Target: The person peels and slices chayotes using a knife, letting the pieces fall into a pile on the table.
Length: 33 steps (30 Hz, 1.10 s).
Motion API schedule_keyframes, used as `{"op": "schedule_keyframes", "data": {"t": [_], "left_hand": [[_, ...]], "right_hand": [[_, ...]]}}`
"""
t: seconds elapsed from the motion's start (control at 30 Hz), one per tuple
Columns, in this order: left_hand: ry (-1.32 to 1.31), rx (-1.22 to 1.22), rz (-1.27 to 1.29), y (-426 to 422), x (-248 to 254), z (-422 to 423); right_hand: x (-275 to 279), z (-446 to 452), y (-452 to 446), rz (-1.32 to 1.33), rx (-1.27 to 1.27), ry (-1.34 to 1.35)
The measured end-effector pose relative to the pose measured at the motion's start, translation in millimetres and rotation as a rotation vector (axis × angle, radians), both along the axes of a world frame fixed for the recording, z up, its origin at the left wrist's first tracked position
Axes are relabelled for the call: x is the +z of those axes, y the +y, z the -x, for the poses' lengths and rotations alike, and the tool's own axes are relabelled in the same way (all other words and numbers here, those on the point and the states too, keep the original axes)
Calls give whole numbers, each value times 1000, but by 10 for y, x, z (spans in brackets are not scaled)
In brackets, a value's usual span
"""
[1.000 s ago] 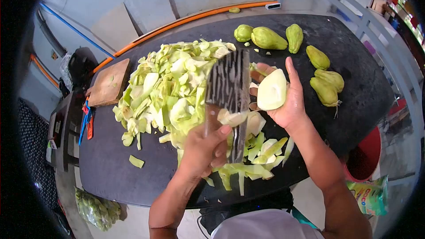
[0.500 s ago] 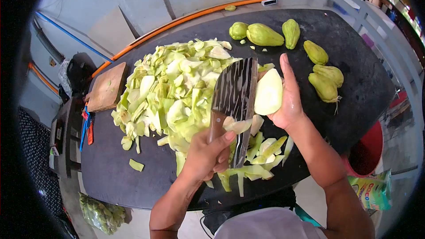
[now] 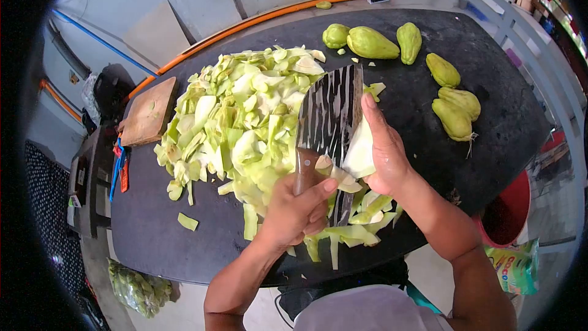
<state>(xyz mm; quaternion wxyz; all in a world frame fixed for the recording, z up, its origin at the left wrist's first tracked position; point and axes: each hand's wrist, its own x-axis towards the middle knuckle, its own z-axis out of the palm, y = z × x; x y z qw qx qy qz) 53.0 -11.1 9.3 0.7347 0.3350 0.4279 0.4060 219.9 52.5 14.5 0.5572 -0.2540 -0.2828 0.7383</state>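
My left hand (image 3: 300,211) is wrapped round the brown wooden handle of a cleaver (image 3: 329,110), its broad blade tilted upward and patterned with dark and light streaks. My right hand (image 3: 387,153) holds a peeled, pale chayote (image 3: 360,152) against the blade's edge, partly hidden by the palm and thumb. A strip of pale flesh (image 3: 344,181) lies across the lower blade beside my left thumb. Beneath the hands are loose peelings (image 3: 361,224), and a large heap of pale green chayote pieces (image 3: 239,116) rises to the left of the cleaver.
Several unpeeled chayotes (image 3: 372,43) sit along the back and right of the dark table (image 3: 159,239). A wooden chopping board (image 3: 149,113) rests at the left edge. On the floor are a red bucket (image 3: 517,205), a green printed bag (image 3: 517,266) and a plastic bag of greens (image 3: 138,288).
The chayote has turned in my right hand and now shows less of its cut face. Both hands and the cleaver have shifted slightly right in view.
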Motion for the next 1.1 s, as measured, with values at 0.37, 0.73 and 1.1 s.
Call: {"op": "schedule_keyframes", "data": {"t": [0.37, 0.73, 1.1], "left_hand": [[-45, -15, -42, -33, 6, -68], [12, -3, -83, -3, 54, -97], [977, -60, -1023, -196, -93, -208]], "right_hand": [[-122, -23, 34, -18, -44, -73], [-138, -29, 71, -1, -65, -95], [-273, -174, 154, -65, -183, 337]]}}
